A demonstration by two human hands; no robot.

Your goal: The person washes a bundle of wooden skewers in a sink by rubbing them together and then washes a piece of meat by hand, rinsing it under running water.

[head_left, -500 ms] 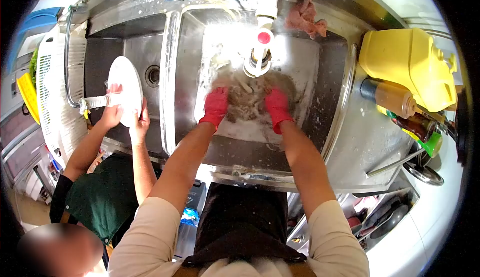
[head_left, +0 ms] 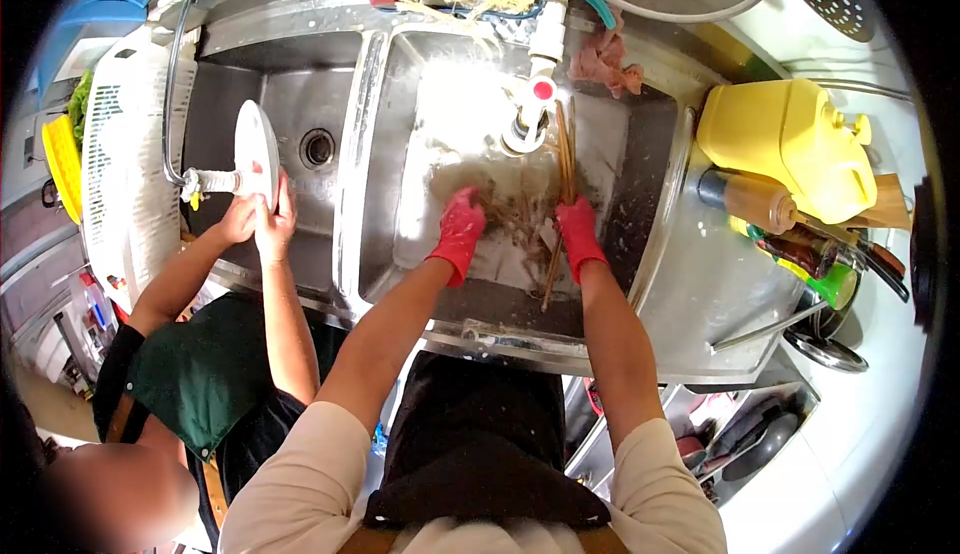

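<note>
Sink basin contains everything, tap toward its twelve o'clock. At eight, the left hand is partly curled; whether it grips anything I cannot tell. At four, the right hand clasps thin sticks pointing toward twelve; a snug mid-length grip should keep them aligned.

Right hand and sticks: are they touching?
Touching. The head view shows the sticks rising straight out of the gloved right hand, with no gap between them.
</note>
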